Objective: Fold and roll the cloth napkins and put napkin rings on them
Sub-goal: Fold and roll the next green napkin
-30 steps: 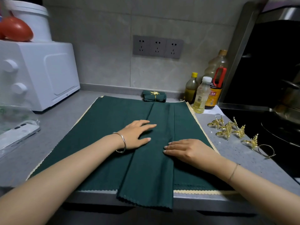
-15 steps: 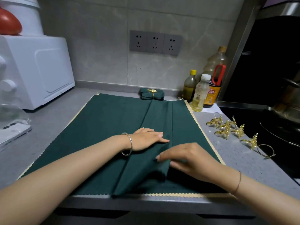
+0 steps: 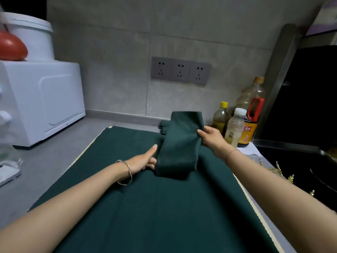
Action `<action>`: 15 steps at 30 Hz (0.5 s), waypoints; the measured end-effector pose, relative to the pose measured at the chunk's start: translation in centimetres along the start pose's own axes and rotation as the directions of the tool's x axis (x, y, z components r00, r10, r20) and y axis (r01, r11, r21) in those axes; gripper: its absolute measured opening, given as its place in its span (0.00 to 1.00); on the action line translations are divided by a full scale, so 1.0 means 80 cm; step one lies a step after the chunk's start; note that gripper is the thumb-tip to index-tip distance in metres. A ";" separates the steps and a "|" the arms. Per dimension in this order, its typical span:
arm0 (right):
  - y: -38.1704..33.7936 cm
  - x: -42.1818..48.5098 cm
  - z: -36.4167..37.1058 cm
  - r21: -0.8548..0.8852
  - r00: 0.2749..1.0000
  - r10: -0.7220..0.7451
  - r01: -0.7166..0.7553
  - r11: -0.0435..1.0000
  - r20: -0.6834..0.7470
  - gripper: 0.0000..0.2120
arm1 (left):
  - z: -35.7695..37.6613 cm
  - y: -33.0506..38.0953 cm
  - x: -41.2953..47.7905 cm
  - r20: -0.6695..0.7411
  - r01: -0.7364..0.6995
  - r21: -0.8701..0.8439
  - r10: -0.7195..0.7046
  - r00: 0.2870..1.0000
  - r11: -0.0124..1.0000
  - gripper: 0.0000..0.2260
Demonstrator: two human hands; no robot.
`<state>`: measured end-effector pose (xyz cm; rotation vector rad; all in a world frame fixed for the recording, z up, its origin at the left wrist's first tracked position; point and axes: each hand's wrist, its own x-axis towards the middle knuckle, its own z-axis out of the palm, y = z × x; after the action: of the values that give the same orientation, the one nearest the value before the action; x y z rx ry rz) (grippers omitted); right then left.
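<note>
A dark green napkin folded into a long strip (image 3: 179,143) is doubled over, its upper end raised toward the wall. My right hand (image 3: 212,139) pinches that raised end from the right. My left hand (image 3: 145,160) lies against the strip's lower left side, fingers on the fold near the cloth below; thumb extended. Under both spreads a stack of flat green napkins (image 3: 145,207) with cream edging. A finished rolled napkin (image 3: 164,126) peeks out behind the strip at the wall. Gold leaf-shaped napkin rings (image 3: 290,178) show partly past my right forearm.
A white oven (image 3: 42,101) with a white bucket (image 3: 31,33) and a red object on top stands at left. Oil and sauce bottles (image 3: 235,126) crowd the back right corner. A black cooktop (image 3: 300,161) lies at right. A phone (image 3: 7,174) rests at left.
The strip lay flat along the stack under both palms. My right hand then lifted its near end and carried it up and away toward the wall, doubling the strip over.
</note>
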<state>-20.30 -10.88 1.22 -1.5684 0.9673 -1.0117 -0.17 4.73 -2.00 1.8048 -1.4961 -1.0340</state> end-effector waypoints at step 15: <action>0.026 -0.042 -0.024 -0.215 0.817 0.523 -0.481 0.850 0.242 0.19 | 0.021 0.001 0.024 -0.161 -0.001 0.159 0.027 0.987 0.987 0.14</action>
<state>-23.41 -8.75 -0.98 -1.4110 1.1791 -0.3293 -1.52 2.95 -3.22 1.9344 -1.5240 -0.7588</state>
